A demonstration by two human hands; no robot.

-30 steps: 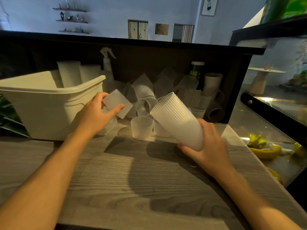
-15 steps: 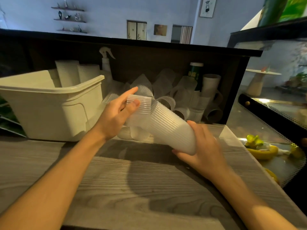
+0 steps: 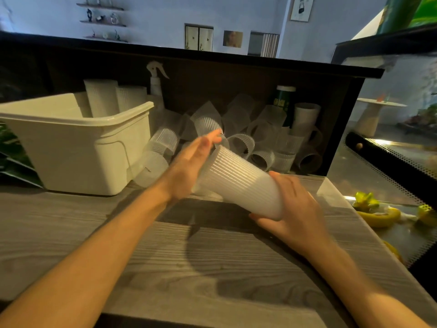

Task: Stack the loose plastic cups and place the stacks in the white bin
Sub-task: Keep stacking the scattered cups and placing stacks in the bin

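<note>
Your right hand [image 3: 293,209] grips the closed end of a ribbed cup stack [image 3: 238,183], held tilted above the tabletop [image 3: 212,268] with its mouth toward the pile, while your left hand [image 3: 189,166] lies flat-fingered against that open end, seemingly pressing a cup home. This looks like the stacking step; next you likely reach for another of the loose cups [image 3: 241,145] heaped at the back, or carry the stack to the white bin [image 3: 78,147] on the left, where stacks already stand. Motion blurs your left fingertips, and whether a cup sits fully seated under that palm is hidden.
</note>
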